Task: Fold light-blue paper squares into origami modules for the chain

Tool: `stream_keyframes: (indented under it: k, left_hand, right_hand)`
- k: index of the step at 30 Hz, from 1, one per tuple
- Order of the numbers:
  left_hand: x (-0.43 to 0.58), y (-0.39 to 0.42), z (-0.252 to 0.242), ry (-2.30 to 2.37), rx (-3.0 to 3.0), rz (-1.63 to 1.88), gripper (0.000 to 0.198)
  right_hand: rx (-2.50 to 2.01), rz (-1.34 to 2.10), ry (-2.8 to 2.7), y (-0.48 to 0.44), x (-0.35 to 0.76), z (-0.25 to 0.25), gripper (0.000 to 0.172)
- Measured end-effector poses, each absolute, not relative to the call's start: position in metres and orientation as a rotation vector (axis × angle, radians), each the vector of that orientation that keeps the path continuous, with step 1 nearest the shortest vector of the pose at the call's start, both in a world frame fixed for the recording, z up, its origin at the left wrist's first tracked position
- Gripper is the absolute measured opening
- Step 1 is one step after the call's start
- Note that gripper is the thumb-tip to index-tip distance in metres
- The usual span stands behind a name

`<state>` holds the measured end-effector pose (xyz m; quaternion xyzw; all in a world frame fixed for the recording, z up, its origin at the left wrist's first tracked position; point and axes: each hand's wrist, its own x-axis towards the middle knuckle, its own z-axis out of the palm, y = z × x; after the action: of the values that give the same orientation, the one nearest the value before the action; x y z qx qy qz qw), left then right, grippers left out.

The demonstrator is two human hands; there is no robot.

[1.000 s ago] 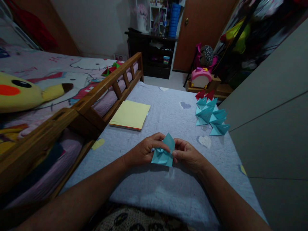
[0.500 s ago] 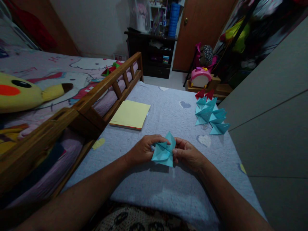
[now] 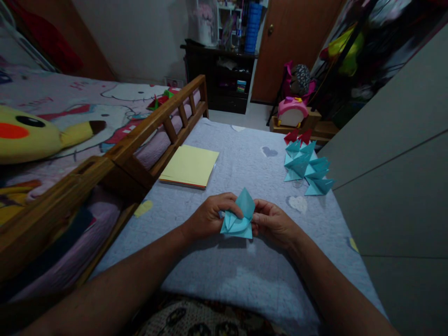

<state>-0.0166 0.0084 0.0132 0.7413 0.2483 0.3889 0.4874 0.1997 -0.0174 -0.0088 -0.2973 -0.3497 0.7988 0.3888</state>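
Observation:
A partly folded light-blue origami paper (image 3: 241,226) is held between both hands, just above the bed sheet. My left hand (image 3: 213,215) is closed on its left side, the index finger pressing on the middle of the folds. At the right edge my right hand (image 3: 271,223) pinches the paper between thumb and fingers. One pointed flap stands up at the far side, and layered folds spread toward me. The fingers behind the paper are hidden.
Left of the hands lies a stack of yellow-topped paper sheets (image 3: 191,166). Several folded blue paper pieces (image 3: 303,163) and red ones (image 3: 297,136) sit at the right edge. A wooden bed rail (image 3: 157,123) runs along the left; a pale cabinet (image 3: 395,186) stands right.
The left index finger has moved down onto the middle of the paper. The far flap now stands taller and wider, and the near folds lie flatter. Both hands remain in place.

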Motion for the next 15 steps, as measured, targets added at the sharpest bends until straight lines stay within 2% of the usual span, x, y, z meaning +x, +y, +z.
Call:
stream_keyframes:
  k: [10,15]
  left_hand:
    - [-0.0177,0.0079,0.0146,0.629,1.825,0.911,0.016]
    - [-0.0166,0.0087,0.012,0.599,1.826,0.916,0.016]
  right_hand:
    - [-0.824,2.003,-0.988,-0.0183,0.1978,-0.008,0.032]
    - [-0.863,1.976,-1.019,-0.0191,0.197,-0.0072,0.034]
